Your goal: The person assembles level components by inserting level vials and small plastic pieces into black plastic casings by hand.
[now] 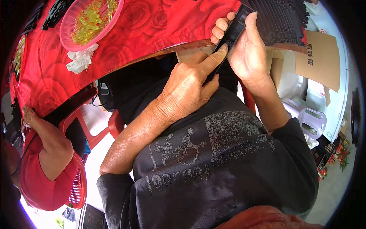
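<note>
A long, narrow black plastic piece (233, 33) with recesses along its face slants above the table's front edge. My right hand (249, 57) is closed around it from the right, thumb along one side and fingertips showing on the other. My left hand (192, 78) is on its lower part, with the index finger pressed onto its face and the thumb beside the lower end. Whatever lies under that fingertip is hidden. Right of my hands, many similar black pieces (276, 23) lie in a row on the table.
A pink basket (65, 28) of small clear yellow vials stands on the red rose-patterned tablecloth (152, 19), crumpled white tissue (81, 60) beside it. At left, another person in red (49, 168) sits with an arm at the table. Cardboard (318, 57) and a pale plastic stool (310, 120) are at right.
</note>
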{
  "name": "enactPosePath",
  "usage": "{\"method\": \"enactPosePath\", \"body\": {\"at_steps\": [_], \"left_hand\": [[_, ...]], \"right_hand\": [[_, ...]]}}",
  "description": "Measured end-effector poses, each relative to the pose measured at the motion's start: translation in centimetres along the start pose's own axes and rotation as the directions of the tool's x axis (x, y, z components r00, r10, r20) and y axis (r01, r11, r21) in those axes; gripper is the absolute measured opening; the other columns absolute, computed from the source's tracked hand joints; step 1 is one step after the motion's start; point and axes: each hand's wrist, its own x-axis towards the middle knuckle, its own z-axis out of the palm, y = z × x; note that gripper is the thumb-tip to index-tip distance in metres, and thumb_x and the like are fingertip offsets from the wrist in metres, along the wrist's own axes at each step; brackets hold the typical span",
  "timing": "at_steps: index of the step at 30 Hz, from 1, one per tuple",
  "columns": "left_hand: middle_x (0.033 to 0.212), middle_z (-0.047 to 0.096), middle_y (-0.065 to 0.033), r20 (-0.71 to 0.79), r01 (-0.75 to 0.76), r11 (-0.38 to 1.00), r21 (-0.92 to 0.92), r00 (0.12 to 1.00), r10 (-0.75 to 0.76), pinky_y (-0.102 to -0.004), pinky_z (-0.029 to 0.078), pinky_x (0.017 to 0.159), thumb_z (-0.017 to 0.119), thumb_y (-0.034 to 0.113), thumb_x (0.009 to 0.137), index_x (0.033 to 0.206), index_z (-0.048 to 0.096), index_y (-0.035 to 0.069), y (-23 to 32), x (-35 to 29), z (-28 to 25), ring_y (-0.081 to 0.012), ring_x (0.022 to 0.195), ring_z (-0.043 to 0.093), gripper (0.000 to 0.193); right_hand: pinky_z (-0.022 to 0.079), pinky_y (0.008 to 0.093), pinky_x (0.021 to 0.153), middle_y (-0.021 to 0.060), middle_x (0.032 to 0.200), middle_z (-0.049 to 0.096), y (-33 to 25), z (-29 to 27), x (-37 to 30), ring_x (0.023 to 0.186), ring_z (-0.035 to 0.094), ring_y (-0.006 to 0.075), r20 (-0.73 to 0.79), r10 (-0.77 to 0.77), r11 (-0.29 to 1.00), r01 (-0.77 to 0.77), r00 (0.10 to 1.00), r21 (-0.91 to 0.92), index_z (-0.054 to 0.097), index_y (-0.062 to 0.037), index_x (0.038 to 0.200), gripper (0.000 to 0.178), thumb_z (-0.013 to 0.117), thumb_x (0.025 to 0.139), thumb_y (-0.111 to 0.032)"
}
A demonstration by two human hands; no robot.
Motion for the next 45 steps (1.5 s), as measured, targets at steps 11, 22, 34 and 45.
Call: {"method": "enactPosePath", "body": {"at_steps": [11,22,34,45], "left_hand": [[0.108,0.059,-0.0194,0.032,0.014,0.989,0.145,0.999,-0.019,-0.043,0.056,0.076,0.065,0.007,0.077,0.134,0.054,0.005,0.2,0.4,-0.1,-0.0362,0.09,0.065,0.058],[0.103,0.061,-0.0191,-0.092,0.018,0.999,0.047,0.996,-0.014,-0.04,0.056,0.071,0.067,0.004,0.078,0.116,0.065,0.0,0.3,-0.2,0.0,-0.0349,0.084,0.067,0.038],[0.102,0.065,-0.0198,-0.226,0.075,0.994,-0.084,0.97,-0.092,-0.0366,0.054,0.079,0.071,0.001,0.075,0.105,0.069,-0.002,0.4,0.6,0.1,-0.0329,0.091,0.068,0.031],[0.101,0.068,-0.0091,0.159,0.384,0.4,-0.832,0.856,-0.493,-0.0234,0.052,0.063,0.057,0.01,0.097,0.117,0.061,-0.003,-0.4,1.0,-1.7,-0.0137,0.076,0.069,0.025]], "right_hand": [[0.045,0.0372,0.082,0.0079,0.095,0.05,0.2,-0.7,-0.2,0.086,0.05,0.0217,-0.053,0.03,0.999,-0.031,0.998,-0.028,0.046,-0.0066,0.108,0.049,0.037,0.102,-0.054],[0.048,0.0413,0.091,0.0135,0.104,0.057,0.5,-2.1,0.0,0.096,0.056,0.0266,-0.299,0.039,0.998,-0.05,0.953,-0.031,0.049,-0.0029,0.111,0.052,0.041,0.101,-0.053],[0.043,0.0465,0.104,0.0174,0.115,0.061,1.3,-1.9,-0.3,0.113,0.058,0.0328,0.059,0.045,0.979,-0.056,0.997,0.194,0.05,-0.0004,0.119,0.057,0.032,0.104,-0.052],[0.038,0.0454,0.111,0.0152,0.129,0.056,1.2,0.1,0.1,0.126,0.051,0.0304,-0.074,0.02,0.991,-0.01,0.997,0.133,0.044,-0.0002,0.134,0.057,0.033,0.105,-0.048]]}}
